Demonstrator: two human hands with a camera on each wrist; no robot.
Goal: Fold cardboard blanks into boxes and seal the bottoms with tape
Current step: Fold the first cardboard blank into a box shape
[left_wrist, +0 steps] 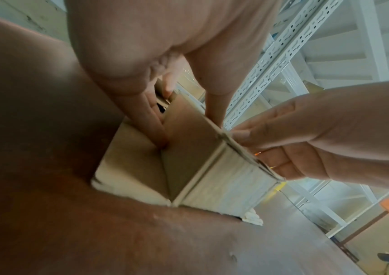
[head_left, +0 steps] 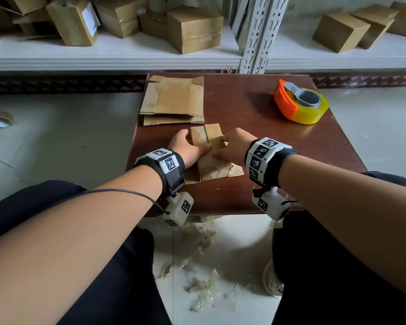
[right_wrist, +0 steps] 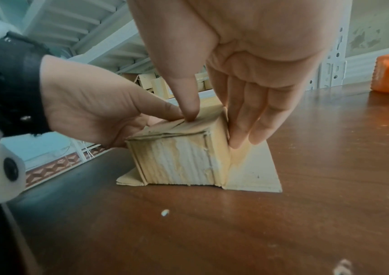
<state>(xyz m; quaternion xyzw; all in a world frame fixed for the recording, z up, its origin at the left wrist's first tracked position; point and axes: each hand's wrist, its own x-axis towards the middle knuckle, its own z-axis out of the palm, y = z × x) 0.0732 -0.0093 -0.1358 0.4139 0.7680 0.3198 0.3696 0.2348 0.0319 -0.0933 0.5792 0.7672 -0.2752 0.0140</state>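
Note:
A small cardboard box (head_left: 208, 143) stands on the brown table (head_left: 267, 141), its lower flaps splayed flat on the wood. The folded flaps on top meet at a seam. My left hand (head_left: 185, 147) grips the box's left side, thumb lying over the top. My right hand (head_left: 234, 144) holds the right side. In the right wrist view its thumb (right_wrist: 189, 109) presses the top seam of the box (right_wrist: 179, 154) and its fingers (right_wrist: 247, 121) lie down the right wall. The left wrist view shows the box (left_wrist: 224, 182) between both hands.
Flat cardboard blanks (head_left: 174, 99) are stacked at the table's far left. An orange tape dispenser (head_left: 300, 102) with a yellowish roll sits at the far right. Finished boxes (head_left: 195, 28) fill the white shelf behind. Tape scraps (head_left: 204, 273) litter the floor between my knees.

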